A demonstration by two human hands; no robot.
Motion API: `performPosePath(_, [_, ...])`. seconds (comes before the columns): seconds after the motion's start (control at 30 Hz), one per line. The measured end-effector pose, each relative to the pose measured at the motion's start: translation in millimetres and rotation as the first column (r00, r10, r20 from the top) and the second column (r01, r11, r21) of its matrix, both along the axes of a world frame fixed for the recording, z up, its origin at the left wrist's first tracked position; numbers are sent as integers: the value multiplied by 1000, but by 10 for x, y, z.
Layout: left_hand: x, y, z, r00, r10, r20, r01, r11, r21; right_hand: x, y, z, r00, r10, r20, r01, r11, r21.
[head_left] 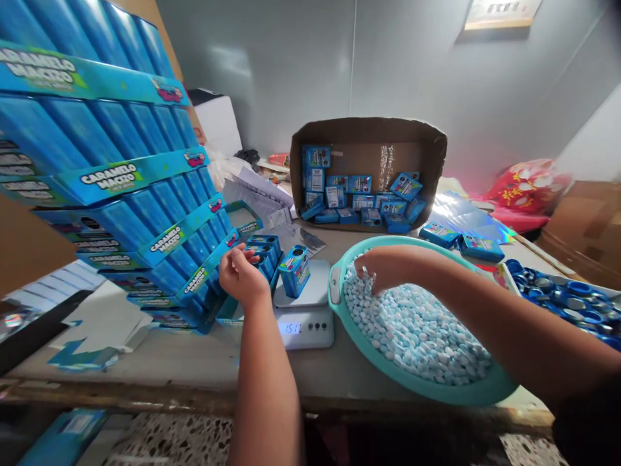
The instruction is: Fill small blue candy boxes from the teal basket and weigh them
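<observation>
My left hand [241, 277] is loosely curled, palm turned up, with nothing visible in it. Its fingertips come close to small blue boxes [264, 249] standing in a display tray. Just to the right, an upright blue candy box [294, 272] stands on a white digital scale [305, 329], whose display reads 151. Over the far left side of a turquoise basin [485, 393], my right hand [381, 268] bends its fingers down among pale blue and white candies [431, 340]. A few candies show at its fingertips.
Tall stacked trays of blue boxes [145, 181] rise at the left. Behind the scale, an open cardboard carton [369, 133] holds several blue boxes. Loose blue boxes [480, 247] lie behind the basin. Blue round-ended pieces [557, 291] fill a container at right. The table's front edge [194, 402] runs below.
</observation>
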State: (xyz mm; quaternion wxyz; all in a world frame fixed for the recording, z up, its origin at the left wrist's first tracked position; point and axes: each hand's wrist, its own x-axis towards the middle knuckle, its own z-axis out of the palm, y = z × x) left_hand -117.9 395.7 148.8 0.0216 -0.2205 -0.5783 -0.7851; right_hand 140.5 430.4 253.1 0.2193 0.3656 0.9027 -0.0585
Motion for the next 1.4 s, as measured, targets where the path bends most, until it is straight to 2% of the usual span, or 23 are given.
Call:
performPosePath(0.17, [15,-20,29,1000,20,-5,-20,1000,-5,-54,-17,13,999,8,33,-7,1000,-27])
performPosePath(0.23, [82,-105,115,988,16,-154,-18,1000,-15,-32,10,21,999,10,43,-7,998,-56])
performPosePath(0.27, [148,-172,183,956,-9,-293,-4,999,-43,-16,33,26,999,6,44,-3,997,-73])
performPosePath(0.3, [240,-252,263,890,-65,-452,24,995,-97,2,63,34,999,-1,44,4,996,-90])
performPosePath(0.37, [495,-430,435,665,-283,-691,118,954,-277,43,137,56,999,-21,38,24,994,-103])
performPosePath(0.4, [647,-514,511,545,-440,-714,185,894,-409,65,177,69,999,-33,36,37,994,-102])
performPosePath(0.43, [805,-586,570,434,-587,-684,217,804,-553,88,218,82,999,-45,31,48,994,-96])
performPosePath(0.47, [959,-639,610,356,-696,-624,199,709,-677,112,257,95,998,-54,24,55,994,-90])
performPosePath(0.53, [1221,-684,630,258,-844,-471,103,509,-855,157,321,115,997,-70,13,71,994,-84])
performPosePath(0.57, [1317,-677,616,237,-879,-413,34,432,-901,178,344,122,997,-78,11,78,993,-84])
performPosePath(0.63, [1432,-622,565,204,-917,-343,-80,333,-939,212,371,129,995,-95,3,95,993,-74])
performPosePath(0.7, [1468,-548,512,158,-933,-324,-136,305,-943,239,379,131,995,-97,-30,95,993,-69])
performPosePath(0.77, [1471,-487,471,96,-942,-323,-150,307,-940,258,377,136,994,-68,-84,62,996,-67])
performPosePath(0.87, [1496,-424,425,40,-935,-354,-157,344,-926,277,369,161,994,-29,-108,22,998,-62])
performPosePath(0.93, [1535,-384,392,24,-930,-366,-77,364,-928,288,375,180,995,-36,-89,31,998,-48])
performPosePath(1.0, [1579,-351,355,31,-924,-381,86,382,-920,296,403,182,995,-57,-78,55,998,-31])
performPosePath(1.1, [1633,-350,316,80,-902,-425,330,426,-842,304,484,138,996,-62,-66,62,998,-6])
performPosePath(1.23, [1600,-444,374,114,-853,-509,487,495,-720,310,558,95,997,-35,-63,34,999,-7])
performPosePath(1.3, [1456,-483,463,145,-814,-563,515,548,-659,316,544,124,997,-35,-66,34,999,-16])
performPosePath(1.4, [1028,-464,630,295,-708,-641,424,698,-577,324,493,189,995,-49,-88,46,998,-34])
